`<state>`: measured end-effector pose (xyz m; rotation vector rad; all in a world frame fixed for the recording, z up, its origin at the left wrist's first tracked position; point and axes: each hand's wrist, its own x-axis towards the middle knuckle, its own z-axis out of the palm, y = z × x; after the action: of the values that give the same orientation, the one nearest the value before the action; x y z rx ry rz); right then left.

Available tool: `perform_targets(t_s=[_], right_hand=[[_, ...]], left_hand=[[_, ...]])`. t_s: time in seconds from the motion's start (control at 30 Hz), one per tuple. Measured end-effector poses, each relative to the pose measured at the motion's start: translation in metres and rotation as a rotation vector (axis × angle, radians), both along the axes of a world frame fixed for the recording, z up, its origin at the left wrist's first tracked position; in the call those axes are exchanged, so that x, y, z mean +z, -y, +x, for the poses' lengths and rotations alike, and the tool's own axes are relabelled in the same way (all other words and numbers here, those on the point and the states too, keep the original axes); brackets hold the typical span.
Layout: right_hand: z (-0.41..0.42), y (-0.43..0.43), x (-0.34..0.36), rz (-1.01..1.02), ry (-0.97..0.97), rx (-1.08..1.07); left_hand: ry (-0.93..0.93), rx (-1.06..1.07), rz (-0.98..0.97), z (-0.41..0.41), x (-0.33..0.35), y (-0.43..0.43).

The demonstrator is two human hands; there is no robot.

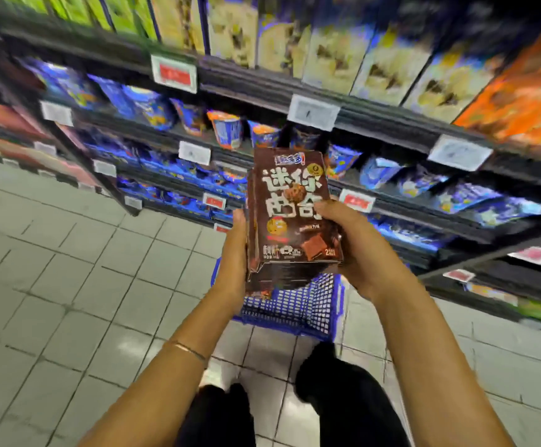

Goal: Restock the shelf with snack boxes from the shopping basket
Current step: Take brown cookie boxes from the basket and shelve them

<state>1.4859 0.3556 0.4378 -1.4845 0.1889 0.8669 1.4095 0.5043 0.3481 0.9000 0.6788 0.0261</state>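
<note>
Snack boxes (290, 201) over tiled floor (69, 253)

Supermarket aisle: stocked shelves (262, 91), price tags (174, 73), tiled floor (53, 285).

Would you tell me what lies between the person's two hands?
In the head view, a stack of brown snack boxes lies there, held by the left hand and the right hand.
</note>
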Motion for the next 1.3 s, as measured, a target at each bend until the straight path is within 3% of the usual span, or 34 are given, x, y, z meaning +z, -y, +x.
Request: perform_targets(t_s=[0.2,0.37,0.6,0.87,1.2,1.3], right_hand=[[-0.017,0.015,0.139,-0.095,0.189,0.109],[-0.024,0.034,0.211,-0.095,0.324,0.101],[-0.006,0.066,0.275,-0.094,0.525,-0.038],[0.052,0.112,0.345,0.120,0.776,-0.136],[0.179,0.183,0.428,0.039,1.158,-0.572],[0.224,0.195,0.440,-0.084,1.250,-0.699]], left_hand=[[0.139,-0.110,0.000,-0.015,0.143,0.012],[0.165,-0.172,0.041,0.001,0.199,0.016],[0.226,-0.263,-0.100,0.038,0.261,0.048],[0.251,-0.331,-0.097,0.099,0.316,0.080],[0.243,-0.267,-0.085,0.172,0.326,0.119],[0.224,-0.279,-0.075,0.189,0.323,0.132]])
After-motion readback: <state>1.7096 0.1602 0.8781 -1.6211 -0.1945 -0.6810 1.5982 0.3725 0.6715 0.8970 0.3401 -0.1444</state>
